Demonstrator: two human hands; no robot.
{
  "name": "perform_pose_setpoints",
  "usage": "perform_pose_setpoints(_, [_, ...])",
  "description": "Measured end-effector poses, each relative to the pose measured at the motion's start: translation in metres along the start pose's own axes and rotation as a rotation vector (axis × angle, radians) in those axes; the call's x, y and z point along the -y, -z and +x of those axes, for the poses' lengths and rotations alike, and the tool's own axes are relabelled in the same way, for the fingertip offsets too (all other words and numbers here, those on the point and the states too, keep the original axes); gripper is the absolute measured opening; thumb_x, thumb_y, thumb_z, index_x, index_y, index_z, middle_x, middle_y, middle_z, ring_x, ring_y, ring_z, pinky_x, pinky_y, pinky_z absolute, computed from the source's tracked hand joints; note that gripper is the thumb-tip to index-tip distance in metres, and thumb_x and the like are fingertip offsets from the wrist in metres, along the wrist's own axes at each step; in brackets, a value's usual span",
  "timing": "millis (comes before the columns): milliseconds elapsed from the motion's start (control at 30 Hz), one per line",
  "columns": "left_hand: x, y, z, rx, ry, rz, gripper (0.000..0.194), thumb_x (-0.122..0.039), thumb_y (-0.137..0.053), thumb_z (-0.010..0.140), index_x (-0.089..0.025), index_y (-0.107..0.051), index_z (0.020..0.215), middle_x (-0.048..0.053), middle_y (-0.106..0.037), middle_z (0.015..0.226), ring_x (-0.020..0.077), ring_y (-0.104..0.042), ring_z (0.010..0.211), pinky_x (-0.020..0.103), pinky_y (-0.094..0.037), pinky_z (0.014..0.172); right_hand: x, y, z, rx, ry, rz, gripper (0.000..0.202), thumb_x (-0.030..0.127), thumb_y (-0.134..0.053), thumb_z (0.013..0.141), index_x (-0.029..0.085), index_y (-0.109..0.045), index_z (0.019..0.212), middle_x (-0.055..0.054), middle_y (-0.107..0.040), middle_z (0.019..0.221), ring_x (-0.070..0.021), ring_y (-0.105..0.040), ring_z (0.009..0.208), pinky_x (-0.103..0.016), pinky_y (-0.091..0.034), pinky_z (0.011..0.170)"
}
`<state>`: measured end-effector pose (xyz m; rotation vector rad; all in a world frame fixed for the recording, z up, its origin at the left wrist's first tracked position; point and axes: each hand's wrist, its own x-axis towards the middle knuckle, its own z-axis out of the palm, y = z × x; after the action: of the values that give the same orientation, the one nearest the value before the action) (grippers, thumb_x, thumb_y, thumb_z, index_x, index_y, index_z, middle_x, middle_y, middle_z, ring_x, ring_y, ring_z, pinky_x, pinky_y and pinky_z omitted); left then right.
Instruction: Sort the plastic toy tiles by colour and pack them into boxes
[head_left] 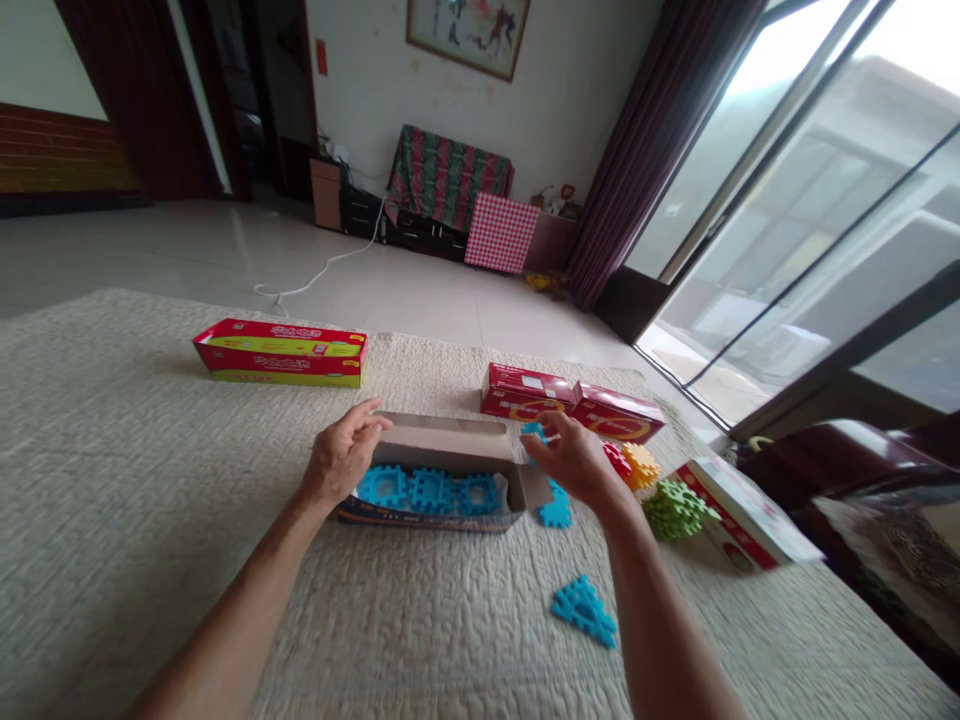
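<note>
An open cardboard box [427, 521] lies in front of me, its lid flap [442, 436] raised at the far side. Several blue interlocking pieces [431, 491] sit in a row inside it. My left hand [349, 450] is at the box's left end by the flap, fingers bent together; whether they pinch the cardboard is unclear. Over the right end, my right hand [574, 455] has its fingers around a small blue piece [533, 430]. Another blue piece [556, 506] lies beside the box under that hand, and a blue triangular piece [585, 610] rests nearer to me.
A red and yellow-green box [285, 352] stands at the far left. Two dark red boxes [529, 390] are beyond my right hand. Red pieces [616, 460], orange pieces [641, 466], green pieces [677, 510] and a white-and-red box [750, 510] lie to the right on the quilted mat [420, 630].
</note>
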<state>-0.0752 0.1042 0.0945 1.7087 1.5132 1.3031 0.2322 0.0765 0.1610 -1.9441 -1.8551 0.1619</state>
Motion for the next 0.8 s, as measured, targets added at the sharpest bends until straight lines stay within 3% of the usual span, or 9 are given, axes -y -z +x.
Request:
perform_pose_setpoints(100, [0.000, 0.000, 0.000, -0.003, -0.007, 0.003, 0.051, -0.043, -0.048, 0.081, -0.015, -0.060, 0.121, 0.007, -0.076, 0.095, 0.0204, -0.069, 0.082, 0.028, -0.053, 0.071, 0.034, -0.005, -0.027, 0.001, 0.072, 0.094, 0.047, 0.044, -0.056, 0.079, 0.015, -0.063, 0.115, -0.013, -0.067, 0.103, -0.0224, -0.064, 0.084, -0.033, -0.046, 0.072])
perform_pose_setpoints(267, [0.005, -0.002, 0.001, -0.011, -0.039, 0.021, 0.049, -0.043, -0.048, 0.082, -0.016, -0.061, 0.121, 0.007, -0.076, 0.095, 0.0204, -0.070, 0.084, 0.029, -0.053, 0.077, 0.064, -0.023, -0.051, 0.057, 0.017, -0.122, 0.044, 0.045, -0.056, 0.083, 0.016, -0.062, 0.115, -0.015, -0.065, 0.104, -0.0276, -0.063, 0.093, -0.037, -0.043, 0.077])
perform_pose_setpoints(600, [0.006, -0.002, 0.001, 0.000, -0.040, 0.022, 0.049, -0.042, -0.047, 0.083, -0.015, -0.060, 0.123, 0.007, -0.076, 0.097, 0.0205, -0.070, 0.085, 0.029, -0.053, 0.077, 0.067, -0.037, -0.058, -0.003, 0.002, -0.235, 0.039, 0.047, -0.057, 0.085, 0.016, -0.059, 0.109, -0.014, -0.063, 0.104, -0.0303, -0.059, 0.097, -0.038, -0.039, 0.080])
perform_pose_setpoints(700, [0.006, -0.002, 0.001, -0.001, -0.043, 0.029, 0.048, -0.041, -0.047, 0.083, -0.016, -0.060, 0.122, 0.006, -0.076, 0.096, 0.0200, -0.070, 0.085, 0.029, -0.053, 0.079, 0.065, -0.029, -0.057, -0.006, 0.028, -0.217, 0.027, 0.037, -0.050, 0.091, 0.017, -0.059, 0.107, -0.012, -0.064, 0.102, -0.0268, -0.060, 0.096, -0.033, -0.037, 0.077])
perform_pose_setpoints(800, [0.005, -0.002, 0.001, -0.005, -0.044, 0.033, 0.048, -0.040, -0.047, 0.083, -0.015, -0.060, 0.122, 0.006, -0.076, 0.096, 0.0197, -0.070, 0.084, 0.028, -0.053, 0.077, 0.062, -0.019, -0.055, 0.086, 0.102, -0.187, 0.019, 0.023, -0.042, 0.095, 0.018, -0.060, 0.096, -0.009, -0.068, 0.093, -0.0211, -0.062, 0.085, -0.029, -0.034, 0.070])
